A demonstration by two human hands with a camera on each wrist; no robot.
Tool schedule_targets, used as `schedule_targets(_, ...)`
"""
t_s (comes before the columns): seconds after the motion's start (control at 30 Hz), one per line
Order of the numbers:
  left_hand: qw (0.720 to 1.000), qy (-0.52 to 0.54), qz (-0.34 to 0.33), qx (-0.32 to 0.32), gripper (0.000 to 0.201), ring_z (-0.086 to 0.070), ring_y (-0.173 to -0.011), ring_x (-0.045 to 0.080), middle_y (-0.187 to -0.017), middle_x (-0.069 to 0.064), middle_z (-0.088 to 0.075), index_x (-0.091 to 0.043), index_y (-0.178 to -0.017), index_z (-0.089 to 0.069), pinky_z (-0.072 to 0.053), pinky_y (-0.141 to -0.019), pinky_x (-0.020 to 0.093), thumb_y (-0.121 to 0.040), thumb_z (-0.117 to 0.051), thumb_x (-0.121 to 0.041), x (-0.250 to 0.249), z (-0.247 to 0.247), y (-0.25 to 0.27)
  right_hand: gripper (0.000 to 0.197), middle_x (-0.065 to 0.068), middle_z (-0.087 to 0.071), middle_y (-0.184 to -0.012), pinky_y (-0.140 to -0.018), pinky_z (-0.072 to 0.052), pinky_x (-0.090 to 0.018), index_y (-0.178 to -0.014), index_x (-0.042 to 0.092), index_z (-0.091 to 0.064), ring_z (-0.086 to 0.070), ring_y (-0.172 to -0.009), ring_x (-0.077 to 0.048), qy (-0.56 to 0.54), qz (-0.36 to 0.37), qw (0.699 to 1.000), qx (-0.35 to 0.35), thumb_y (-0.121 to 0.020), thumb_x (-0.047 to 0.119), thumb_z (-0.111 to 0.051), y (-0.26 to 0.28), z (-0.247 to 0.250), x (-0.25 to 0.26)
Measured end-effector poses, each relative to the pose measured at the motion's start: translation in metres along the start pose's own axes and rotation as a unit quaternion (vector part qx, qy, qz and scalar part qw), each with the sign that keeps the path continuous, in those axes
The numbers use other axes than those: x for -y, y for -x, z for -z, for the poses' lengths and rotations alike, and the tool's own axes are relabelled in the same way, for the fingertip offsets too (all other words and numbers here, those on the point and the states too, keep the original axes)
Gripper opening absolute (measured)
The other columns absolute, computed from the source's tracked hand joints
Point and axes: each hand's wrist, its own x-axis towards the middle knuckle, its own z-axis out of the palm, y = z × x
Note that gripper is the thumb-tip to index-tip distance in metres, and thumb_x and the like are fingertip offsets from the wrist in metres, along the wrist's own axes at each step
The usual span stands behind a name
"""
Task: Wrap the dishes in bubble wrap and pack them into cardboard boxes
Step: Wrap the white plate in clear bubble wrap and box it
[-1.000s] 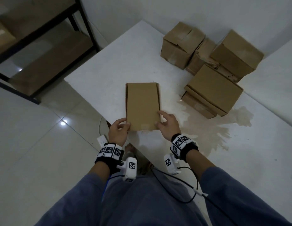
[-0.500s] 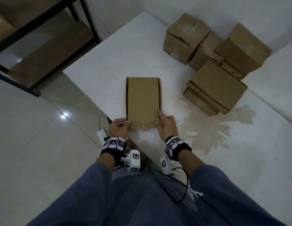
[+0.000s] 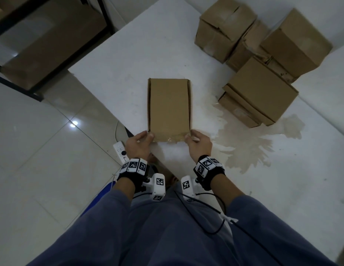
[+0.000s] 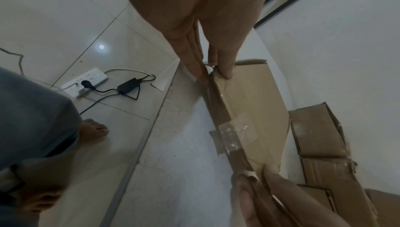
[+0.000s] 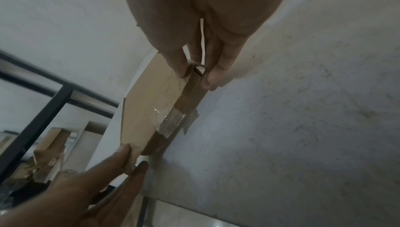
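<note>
A flattened brown cardboard box (image 3: pixel 169 108) lies on the white table (image 3: pixel 128 54), its near edge at the table's front. My left hand (image 3: pixel 146 136) pinches the box's near left corner between thumb and fingers, and my right hand (image 3: pixel 190 136) pinches the near right corner. In the left wrist view the box (image 4: pixel 253 111) carries a strip of clear tape (image 4: pixel 236 133) over its near edge, and the left hand (image 4: pixel 211 70) grips the corner. The right wrist view shows the right hand (image 5: pixel 194 73) pinching the box (image 5: pixel 149 102). No dishes or bubble wrap are in view.
Several assembled cardboard boxes (image 3: pixel 257 93) are piled at the table's back right. A wet-looking brown stain (image 3: pixel 249 143) spreads on the table beside my right hand. A power strip (image 3: pixel 120 152) with cables lies on the tiled floor at left. A dark shelf frame (image 3: pixel 32 35) stands far left.
Both hands have slid to the near corners of the flat box and now pinch them. The head view has tilted down slightly; the box stays in place.
</note>
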Motion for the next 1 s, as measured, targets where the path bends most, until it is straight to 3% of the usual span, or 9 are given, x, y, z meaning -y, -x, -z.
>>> schedule_targets(0.1, 0.999, 0.030, 0.009, 0.025, 0.041, -0.067, -0.102, 0.013, -0.107, 0.001, -0.074, -0.014, -0.113, -0.073, -0.052, -0.096, 0.032, -0.081, -0.077, -0.038, 0.007, -0.001, -0.005, 0.045, -0.001, -0.066, -0.122, -0.100, -0.049, -0.031, -0.131, 0.011, -0.061, -0.063, -0.105, -0.013, -0.043, -0.020, 0.999, 0.005, -0.089, 0.023, -0.071, -0.003, -0.004, -0.003)
schedule_targets(0.2, 0.997, 0.058, 0.012, 0.042, 0.036, -0.067, -0.100, 0.015, -0.106, 0.003, -0.072, -0.007, -0.115, -0.071, -0.053, -0.087, 0.021, -0.084, -0.076, -0.025, 0.007, 0.000, -0.009, 0.046, -0.002, -0.067, -0.116, -0.097, -0.053, -0.041, -0.129, 0.007, -0.062, -0.064, -0.108, -0.016, -0.089, -0.042, 0.995, 0.012, -0.085, 0.017, -0.074, -0.004, -0.006, -0.005)
schedule_targets(0.37, 0.991, 0.101, 0.057, 0.073, 0.034, -0.070, -0.100, 0.023, -0.106, 0.010, -0.073, -0.006, -0.112, -0.071, -0.054, -0.095, 0.042, -0.082, -0.078, -0.019, 0.008, 0.002, -0.019, 0.051, -0.016, -0.062, -0.129, -0.099, -0.052, -0.041, -0.136, 0.004, -0.054, -0.059, -0.120, -0.022, -0.156, -0.067, 0.985, 0.033, -0.088, 0.001, -0.068, -0.003, 0.000, -0.003)
schedule_targets(0.57, 0.989, 0.102, 0.052, 0.094, 0.037, -0.068, -0.105, 0.026, -0.111, 0.014, -0.071, -0.002, -0.122, -0.065, -0.052, -0.099, 0.043, -0.086, -0.071, -0.005, 0.008, 0.006, -0.019, 0.048, -0.011, -0.069, -0.118, -0.101, -0.051, -0.038, -0.133, 0.008, -0.058, -0.064, -0.111, -0.018, -0.165, -0.067, 0.984, 0.017, -0.088, -0.003, -0.065, -0.005, 0.003, -0.008)
schedule_targets(0.67, 0.992, 0.077, 0.020, 0.094, 0.038, -0.067, -0.106, 0.024, -0.112, 0.016, -0.070, -0.002, -0.123, -0.065, -0.053, -0.097, 0.035, -0.085, -0.068, 0.002, 0.002, 0.008, -0.015, 0.035, -0.008, -0.072, -0.107, -0.091, -0.053, -0.022, -0.119, 0.009, -0.066, -0.067, -0.094, -0.009, -0.118, -0.024, 0.993, 0.005, -0.087, -0.004, -0.066, -0.007, 0.007, -0.009)
schedule_targets(0.73, 0.995, 0.051, -0.019, 0.089, 0.038, -0.067, -0.100, 0.020, -0.111, 0.015, -0.070, -0.001, -0.123, -0.065, -0.053, -0.086, 0.017, -0.085, -0.067, 0.007, -0.001, 0.008, -0.013, 0.028, -0.006, -0.072, -0.100, -0.080, -0.052, -0.012, -0.108, 0.012, -0.068, -0.066, -0.085, -0.004, -0.079, 0.011, 0.997, -0.003, -0.085, -0.003, -0.069, -0.008, 0.007, -0.007)
schedule_targets(0.8, 0.995, 0.024, -0.054, 0.084, 0.038, -0.066, -0.087, 0.013, -0.103, 0.011, -0.070, -0.001, -0.120, -0.065, -0.052, -0.077, 0.008, -0.083, -0.067, 0.010, -0.006, 0.009, -0.011, 0.027, -0.004, -0.071, -0.089, -0.076, -0.053, -0.016, -0.102, 0.015, -0.067, -0.065, -0.077, -0.007, -0.054, 0.032, 0.998, -0.008, -0.082, -0.002, -0.072, -0.012, 0.005, -0.006)
schedule_targets(0.93, 0.983, -0.088, -0.137, 0.080, 0.046, -0.067, -0.081, 0.012, -0.096, 0.002, -0.070, -0.012, -0.117, -0.068, -0.058, -0.083, 0.031, -0.075, -0.078, 0.002, -0.008, 0.014, -0.022, 0.036, -0.003, -0.063, -0.082, -0.075, -0.054, -0.025, -0.114, 0.015, -0.063, -0.059, -0.069, -0.010, 0.044, 0.081, 0.996, 0.011, -0.084, -0.005, -0.066, -0.019, 0.006, 0.001)
schedule_targets(1.0, 0.970, -0.113, -0.183, 0.112, 0.065, -0.065, -0.088, 0.016, -0.106, 0.000, -0.067, -0.019, -0.132, -0.058, -0.058, -0.082, 0.029, -0.074, -0.079, 0.003, -0.008, 0.016, -0.030, 0.056, -0.002, -0.062, -0.097, -0.077, -0.055, -0.030, -0.136, 0.022, -0.048, -0.062, -0.078, -0.014, 0.115, 0.110, 0.987, 0.039, -0.087, -0.002, -0.061, -0.019, 0.010, 0.008)
